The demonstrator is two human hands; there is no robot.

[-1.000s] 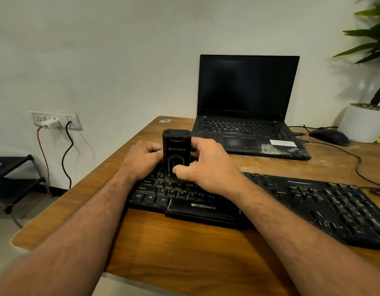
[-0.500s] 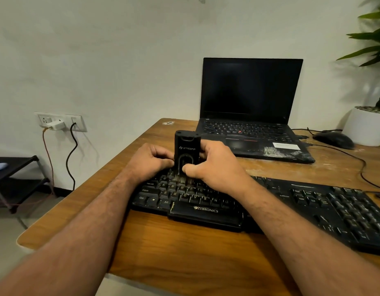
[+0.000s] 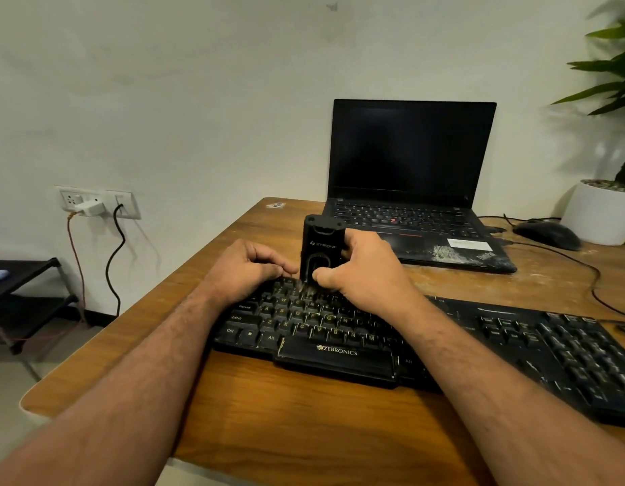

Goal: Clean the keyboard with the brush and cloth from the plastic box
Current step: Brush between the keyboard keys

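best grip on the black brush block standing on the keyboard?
Probably the brush block's flat side faces, low down, coming from its right, as the right hand does now. It stands upright, bristles down on the keyboard, so a low side pinch should steady it.

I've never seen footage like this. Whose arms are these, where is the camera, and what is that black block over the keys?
No machine here: a person wears a camera on the head, looking down at their own arms. The right hand grips an upright black brush tool, its bristles on the black keyboard. The left hand rests curled on the keyboard's left end, beside the tool. On the wooden desk behind are an open laptop, a mouse and a white plant pot.
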